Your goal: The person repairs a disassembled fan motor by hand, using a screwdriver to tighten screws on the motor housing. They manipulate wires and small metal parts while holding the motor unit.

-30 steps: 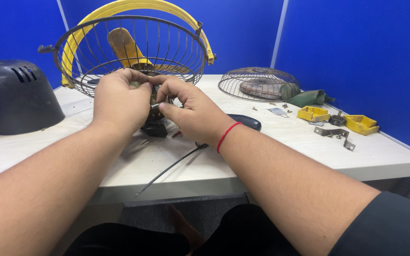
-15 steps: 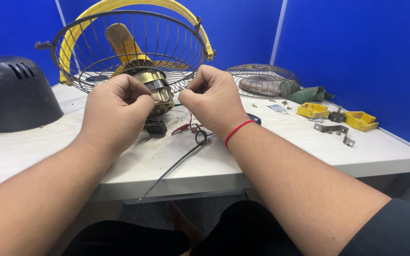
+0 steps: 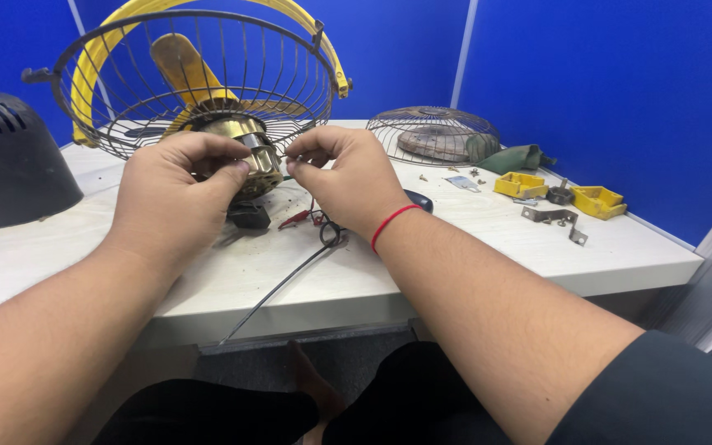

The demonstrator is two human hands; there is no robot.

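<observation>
Blue partition walls close in a pale wood-grain bench (image 3: 471, 247) seen from above by the person seated at it. Both bare hands meet at the middle of the bench, over a brass-coloured fan motor (image 3: 250, 152) that sits at the back of a dark wire fan guard (image 3: 125, 82) with a yellow rim; a yellow blade shows through the wires. The left hand (image 3: 176, 194) wraps around the motor from the near side, its fingers curled and its grip pressed against the metal housing. The right hand (image 3: 348, 177), with a red band at the wrist, is just beside the motor on its right; thumb and forefinger are pinched together on something small at the motor's edge, too small to tell what. Below the hands a small black block (image 3: 249, 216) lies on the bench, next to red and black wires (image 3: 311, 221), and a black cable (image 3: 282, 284) runs from there to the near edge of the bench. At the far left stands a dark grey domed housing (image 3: 6, 161). Behind the right hand a second wire guard (image 3: 432, 136) lies on the bench, with a green cloth (image 3: 521, 156) beside it. Further right are two yellow plastic pieces (image 3: 558, 191), a bent metal bracket (image 3: 555, 218) and a few scattered screws.
</observation>
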